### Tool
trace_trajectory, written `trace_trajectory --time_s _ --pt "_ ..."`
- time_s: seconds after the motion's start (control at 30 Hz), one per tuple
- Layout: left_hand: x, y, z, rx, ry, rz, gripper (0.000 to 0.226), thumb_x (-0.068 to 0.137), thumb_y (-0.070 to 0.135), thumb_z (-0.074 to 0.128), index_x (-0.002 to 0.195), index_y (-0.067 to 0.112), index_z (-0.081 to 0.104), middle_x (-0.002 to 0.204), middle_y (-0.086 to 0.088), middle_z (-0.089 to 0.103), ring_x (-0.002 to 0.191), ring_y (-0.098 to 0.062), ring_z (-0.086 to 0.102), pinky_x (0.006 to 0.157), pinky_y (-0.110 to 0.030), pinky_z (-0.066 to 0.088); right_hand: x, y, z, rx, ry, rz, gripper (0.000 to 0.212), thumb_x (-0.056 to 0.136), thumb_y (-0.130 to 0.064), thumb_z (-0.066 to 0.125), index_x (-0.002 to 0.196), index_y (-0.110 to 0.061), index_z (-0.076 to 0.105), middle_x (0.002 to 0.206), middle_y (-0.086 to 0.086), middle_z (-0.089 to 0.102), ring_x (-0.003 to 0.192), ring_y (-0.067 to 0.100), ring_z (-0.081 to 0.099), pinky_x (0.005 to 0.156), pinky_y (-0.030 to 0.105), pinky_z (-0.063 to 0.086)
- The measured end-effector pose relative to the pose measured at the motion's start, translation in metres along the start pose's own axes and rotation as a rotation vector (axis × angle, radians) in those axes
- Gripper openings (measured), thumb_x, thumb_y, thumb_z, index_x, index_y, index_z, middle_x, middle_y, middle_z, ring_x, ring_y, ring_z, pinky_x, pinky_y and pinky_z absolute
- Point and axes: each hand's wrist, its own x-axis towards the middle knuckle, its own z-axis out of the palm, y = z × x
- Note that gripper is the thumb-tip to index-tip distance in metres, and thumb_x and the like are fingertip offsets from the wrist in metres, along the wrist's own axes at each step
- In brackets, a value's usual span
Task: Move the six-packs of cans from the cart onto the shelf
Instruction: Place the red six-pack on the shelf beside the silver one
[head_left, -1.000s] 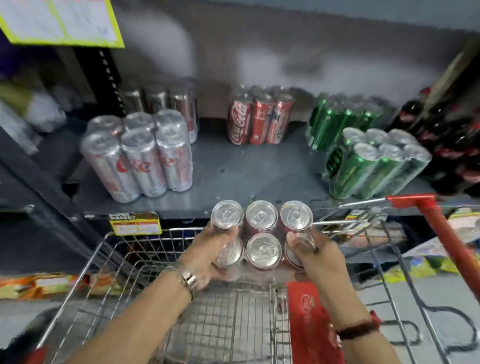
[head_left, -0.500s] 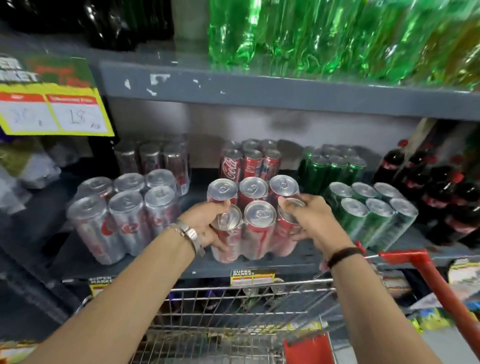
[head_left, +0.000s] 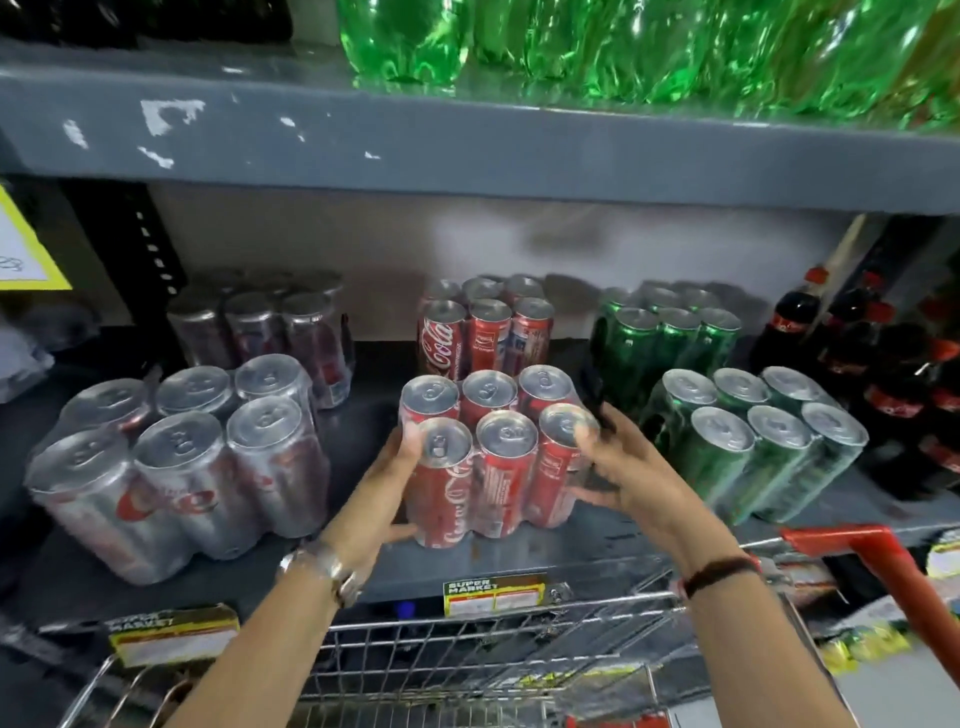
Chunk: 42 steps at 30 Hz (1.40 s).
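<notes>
A shrink-wrapped six-pack of red cola cans (head_left: 493, 467) stands upright near the front edge of the grey shelf (head_left: 519, 566). My left hand (head_left: 387, 483) grips its left side and my right hand (head_left: 623, 473) grips its right side, thumb on a can top. Behind it stands another red six-pack (head_left: 485, 327). The wire cart (head_left: 467, 665) sits below the shelf edge, and what shows of its basket holds nothing.
Silver six-packs (head_left: 176, 467) stand to the left, with more (head_left: 265, 322) behind. Green six-packs (head_left: 753, 441) stand to the right, dark cola bottles (head_left: 857, 374) beyond. An upper shelf (head_left: 467, 150) carries green bottles. The cart's red handle (head_left: 872, 551) is at the lower right.
Both hands lifted the red six-pack out of the cart and carried it forward onto the shelf, where it now rests in front of the other red pack.
</notes>
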Motion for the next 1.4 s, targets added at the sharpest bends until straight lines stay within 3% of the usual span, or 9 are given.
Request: trace_trajectory --time_s 0.1,0.17,0.27,0.37,0.57,0.67,0.8,1.0,1.4 --pt "-0.007 -0.039 -0.006 0.179 0.101 0.206 0.096 0.054 0.078 0.050 0.134 0.031 0.028 0.140 0.009 0.040 0.128 -0.008 0.038 0.106 -0.037 0.037 -0.001 0.034 -0.001 -0.213 -0.097 -0.150 0.086 0.066 -0.005 0.076 0.137 -0.014 0.029 0.134 0.000 0.048 0.114 0.009 0.052 0.086 0.013 0.049" --pt "-0.003 -0.061 -0.003 0.404 0.147 0.224 0.087 0.057 0.058 0.069 0.128 0.019 0.036 0.133 -0.003 0.046 0.123 -0.016 0.043 0.104 -0.036 0.037 0.003 0.053 0.011 -0.329 -0.032 -0.150 0.077 0.063 -0.004 0.079 0.127 -0.010 0.037 0.125 0.001 0.053 0.111 0.012 0.052 0.091 0.022 0.043" --pt "0.008 -0.081 0.009 0.609 0.290 0.257 0.069 0.063 0.021 0.077 0.120 0.007 0.041 0.122 -0.012 0.046 0.113 -0.024 0.047 0.095 -0.033 0.039 0.010 0.072 0.023 -0.412 0.161 -0.197 0.065 0.063 -0.014 0.081 0.118 -0.013 0.044 0.105 -0.006 0.054 0.098 0.007 0.049 0.080 0.016 0.035" --pt "0.015 -0.084 0.014 0.627 0.378 0.287 0.060 0.062 0.012 0.077 0.112 0.002 0.045 0.117 -0.016 0.048 0.108 -0.027 0.049 0.088 -0.028 0.039 0.011 0.082 0.022 -0.419 0.204 -0.238 0.057 0.064 -0.017 0.080 0.112 -0.013 0.048 0.103 -0.005 0.056 0.095 0.008 0.051 0.080 0.018 0.037" --pt "0.017 -0.087 0.007 0.656 0.319 0.348 0.052 0.062 0.015 0.078 0.104 0.004 0.049 0.098 -0.002 0.045 0.091 -0.015 0.048 0.077 -0.021 0.037 0.001 0.095 0.016 -0.379 0.237 -0.292 0.057 0.065 -0.017 0.080 0.113 -0.016 0.049 0.106 -0.002 0.062 0.099 0.013 0.057 0.077 0.013 0.041" --pt "0.020 -0.086 0.003 0.672 0.268 0.354 0.056 0.060 0.018 0.080 0.105 0.005 0.048 0.100 0.000 0.040 0.091 -0.012 0.044 0.083 -0.021 0.036 0.001 0.098 0.016 -0.399 0.201 -0.278 0.062 0.062 -0.014 0.081 0.112 -0.024 0.044 0.107 -0.006 0.059 0.102 0.011 0.055 0.077 0.006 0.040" --pt "0.022 -0.087 0.004 0.669 0.275 0.353 0.064 0.059 0.020 0.080 0.111 0.006 0.047 0.107 0.002 0.036 0.095 -0.009 0.043 0.088 -0.019 0.035 0.002 0.099 0.019 -0.442 0.235 -0.271 0.065 0.063 -0.013 0.080 0.117 -0.015 0.043 0.114 0.005 0.059 0.106 0.018 0.053 0.092 0.032 0.044" --pt "0.020 -0.090 0.004 0.696 0.314 0.350 0.059 0.058 0.026 0.080 0.106 0.006 0.051 0.109 -0.004 0.047 0.089 -0.013 0.050 0.075 -0.024 0.042 0.001 0.101 0.018 -0.445 0.260 -0.288 0.059 0.064 -0.011 0.079 0.112 -0.014 0.046 0.106 -0.001 0.059 0.099 0.013 0.053 0.086 0.026 0.041" --pt "0.018 -0.090 0.007 0.736 0.344 0.352 0.058 0.060 0.029 0.078 0.106 0.006 0.051 0.113 -0.009 0.052 0.096 -0.026 0.058 0.074 -0.029 0.046 0.002 0.102 0.017 -0.441 0.257 -0.278 0.054 0.067 -0.011 0.076 0.110 -0.016 0.044 0.102 -0.003 0.057 0.095 0.012 0.052 0.084 0.024 0.039"
